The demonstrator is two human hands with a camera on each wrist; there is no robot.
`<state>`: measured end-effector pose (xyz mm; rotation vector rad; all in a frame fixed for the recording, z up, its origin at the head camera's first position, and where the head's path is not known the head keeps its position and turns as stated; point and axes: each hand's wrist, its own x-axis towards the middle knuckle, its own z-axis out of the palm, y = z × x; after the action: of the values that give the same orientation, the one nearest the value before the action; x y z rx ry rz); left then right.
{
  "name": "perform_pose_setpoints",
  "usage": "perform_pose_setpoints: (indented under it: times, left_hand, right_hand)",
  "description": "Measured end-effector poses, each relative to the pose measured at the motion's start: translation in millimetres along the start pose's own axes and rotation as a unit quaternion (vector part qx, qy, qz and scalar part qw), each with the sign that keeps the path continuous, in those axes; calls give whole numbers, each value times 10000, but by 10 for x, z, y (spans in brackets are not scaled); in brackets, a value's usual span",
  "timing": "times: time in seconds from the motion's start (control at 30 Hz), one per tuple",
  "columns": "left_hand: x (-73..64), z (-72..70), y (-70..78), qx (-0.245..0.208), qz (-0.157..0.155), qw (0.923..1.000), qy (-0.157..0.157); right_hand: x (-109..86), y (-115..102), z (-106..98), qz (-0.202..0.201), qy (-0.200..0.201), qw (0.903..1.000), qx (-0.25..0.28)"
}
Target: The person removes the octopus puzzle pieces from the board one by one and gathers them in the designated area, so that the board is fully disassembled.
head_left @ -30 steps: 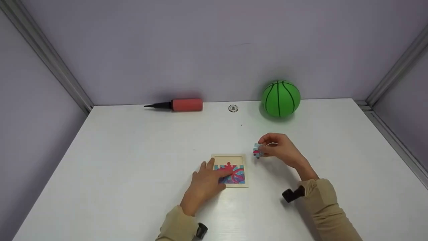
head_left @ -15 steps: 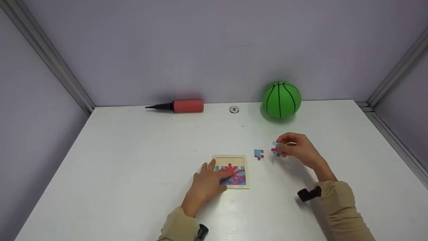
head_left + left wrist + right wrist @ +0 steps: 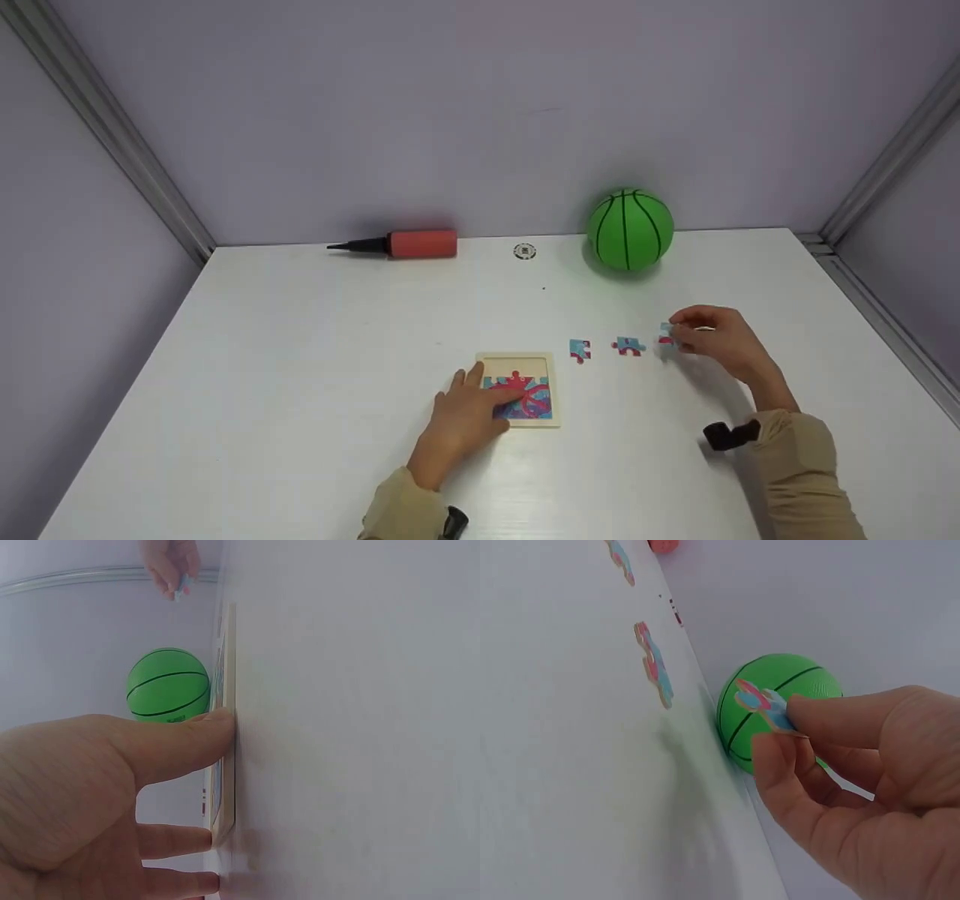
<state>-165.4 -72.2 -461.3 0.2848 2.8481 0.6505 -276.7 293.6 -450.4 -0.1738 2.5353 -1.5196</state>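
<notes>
My left hand point(image 3: 461, 424) rests on a shallow wooden puzzle tray point(image 3: 556, 390), index finger stretched over the picture and thumb at the near edge. Joined jigsaw pieces point(image 3: 536, 409) with a pink octopus fill the tray's lower part; bare wood shows along its top. To the right, my right hand point(image 3: 724, 345) pinches a blue and pink jigsaw piece point(image 3: 761, 703) between thumb and fingers, raised over the table in the right wrist view. Between tray and right hand lie two loose pieces, a left one point(image 3: 579, 350) and a middle one point(image 3: 628, 346).
A green ball point(image 3: 630, 230) with black lines stands at the back wall, beyond the right hand. Farther left along the back are a round black-and-white marker point(image 3: 524, 251) and a red hand pump point(image 3: 424, 244) with a black nozzle. Walls border the white table point(image 3: 300, 360).
My right hand has moved rightward, laying down first the left piece, then the middle one, and still holds another piece. My left hand has stayed on the tray.
</notes>
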Motion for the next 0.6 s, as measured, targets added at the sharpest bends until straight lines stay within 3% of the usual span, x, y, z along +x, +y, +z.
perform_pose_setpoints:
  times: [0.37, 0.6]
  left_hand:
    - [-13, 8, -3, 26, -42, 10000, -61]
    - [-12, 11, 1, 39, -13, 10000, -48]
  right_hand:
    - [7, 167, 2, 493, 146, 9965, -665]
    - [31, 159, 58, 520, 436, 9896, -1271]
